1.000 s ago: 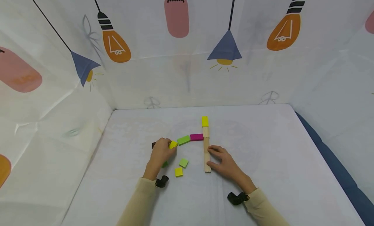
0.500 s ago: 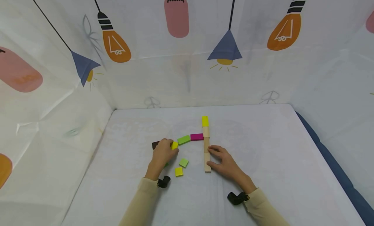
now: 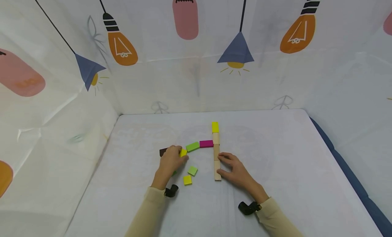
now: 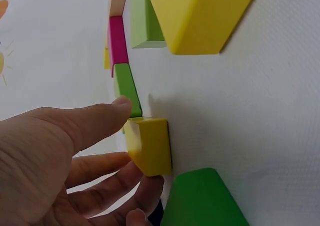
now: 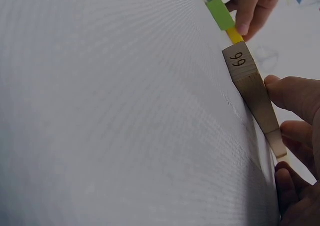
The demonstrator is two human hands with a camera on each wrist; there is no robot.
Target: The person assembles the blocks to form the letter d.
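My left hand [image 3: 169,160] pinches a yellow block [image 4: 150,147] between thumb and fingers, down on the table. One end of that block meets a light green block [image 3: 192,147], which adjoins a magenta block [image 3: 206,144]. The magenta one reaches a straight row of plain wooden blocks [image 3: 216,152], topped by another yellow block [image 3: 215,127]. Beside this row rests my right hand [image 3: 237,172], thumb and fingertips touching its right side without gripping. The nearest wooden block bears the number 99 or 66 [image 5: 238,59]. A dark brown block [image 3: 163,151] is partly hidden behind my left hand.
Loose on the white table [image 3: 275,145] lie a small green block [image 3: 192,171], a yellow block [image 3: 187,180] and a dark green block [image 4: 202,198]. Printed white sheeting [image 3: 196,83] stands at the back and sides.
My left hand has shifted slightly right with the yellow block, bringing it against the light green one. More of the dark brown block shows. The right hand keeps its place.
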